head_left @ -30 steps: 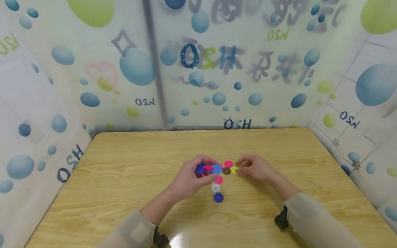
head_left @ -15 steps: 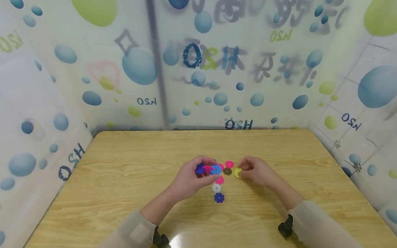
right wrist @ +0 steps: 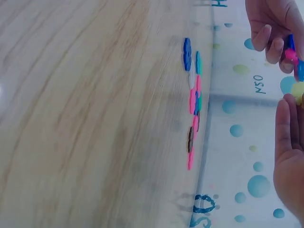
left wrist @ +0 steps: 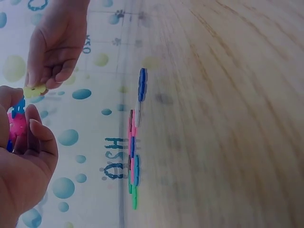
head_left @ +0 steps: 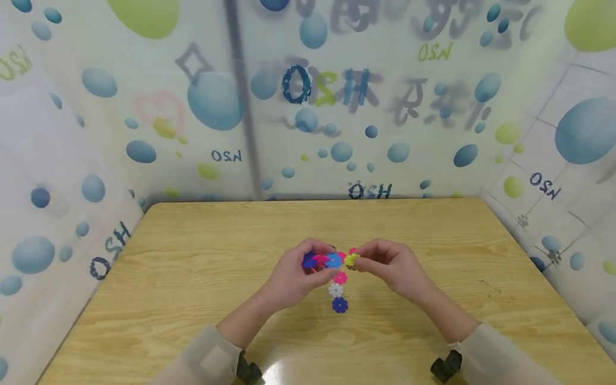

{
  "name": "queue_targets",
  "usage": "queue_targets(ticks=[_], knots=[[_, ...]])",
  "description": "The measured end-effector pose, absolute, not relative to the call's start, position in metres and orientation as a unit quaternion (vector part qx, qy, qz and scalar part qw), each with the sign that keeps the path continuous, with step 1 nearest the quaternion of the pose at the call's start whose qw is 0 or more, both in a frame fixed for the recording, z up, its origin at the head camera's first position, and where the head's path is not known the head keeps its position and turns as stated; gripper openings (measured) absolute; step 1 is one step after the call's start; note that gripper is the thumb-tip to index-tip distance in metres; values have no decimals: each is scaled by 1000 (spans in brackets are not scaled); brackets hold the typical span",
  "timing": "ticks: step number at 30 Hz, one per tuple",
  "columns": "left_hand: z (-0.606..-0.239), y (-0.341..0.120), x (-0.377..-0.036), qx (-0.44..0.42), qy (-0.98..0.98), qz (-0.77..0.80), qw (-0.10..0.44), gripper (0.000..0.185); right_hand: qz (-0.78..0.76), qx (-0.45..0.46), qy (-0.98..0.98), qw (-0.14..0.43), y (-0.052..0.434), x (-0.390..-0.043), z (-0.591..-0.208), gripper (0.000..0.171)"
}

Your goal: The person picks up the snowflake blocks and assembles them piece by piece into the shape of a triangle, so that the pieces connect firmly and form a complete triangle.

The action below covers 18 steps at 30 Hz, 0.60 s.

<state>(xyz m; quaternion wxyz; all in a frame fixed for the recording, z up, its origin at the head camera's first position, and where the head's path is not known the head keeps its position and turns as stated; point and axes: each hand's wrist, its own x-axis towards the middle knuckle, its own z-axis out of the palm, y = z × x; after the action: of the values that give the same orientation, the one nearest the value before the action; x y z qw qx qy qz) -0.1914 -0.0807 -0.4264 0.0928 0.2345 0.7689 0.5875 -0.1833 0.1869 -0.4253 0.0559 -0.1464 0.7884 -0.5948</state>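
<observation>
My left hand [head_left: 287,280] grips a short chain of flower-shaped plastic interlocking discs: a dark blue disc [head_left: 309,260], a pink disc [left wrist: 17,125] and a light blue disc [head_left: 333,260] at the chain's right end. Between thumb and fingers, my right hand [head_left: 399,269] pinches a yellow disc [head_left: 352,260]. Its edge is close beside the light blue one, and both hands are raised above the table. In the left wrist view, the yellow disc sits just above the left fingertips.
More discs lie flat on the wooden table [head_left: 210,253], partly hidden under the hands: a pink disc [head_left: 340,278], a white disc [head_left: 336,290], a dark blue disc [head_left: 340,305], a brown disc [right wrist: 190,139] and a green disc [left wrist: 135,194]. A patterned wall [head_left: 177,166] stands behind.
The right hand has drawn the yellow disc away from the brown disc, then brought it left to the chain. The left hand has stayed nearly still.
</observation>
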Motion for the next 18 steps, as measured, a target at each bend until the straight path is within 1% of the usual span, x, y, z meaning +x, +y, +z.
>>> queue_targets(ticks=[9,13,18], knots=[[-426,-81,-189,230,767,591,97,35,-593,-154,790,32,178,-180,-425,17],[-427,-81,-189,232,768,590,95,35,-587,-166,792,8,177,-178,-425,14],[-427,-81,-189,230,766,592,93,35,-579,-205,789,-23,173,-176,-424,13]])
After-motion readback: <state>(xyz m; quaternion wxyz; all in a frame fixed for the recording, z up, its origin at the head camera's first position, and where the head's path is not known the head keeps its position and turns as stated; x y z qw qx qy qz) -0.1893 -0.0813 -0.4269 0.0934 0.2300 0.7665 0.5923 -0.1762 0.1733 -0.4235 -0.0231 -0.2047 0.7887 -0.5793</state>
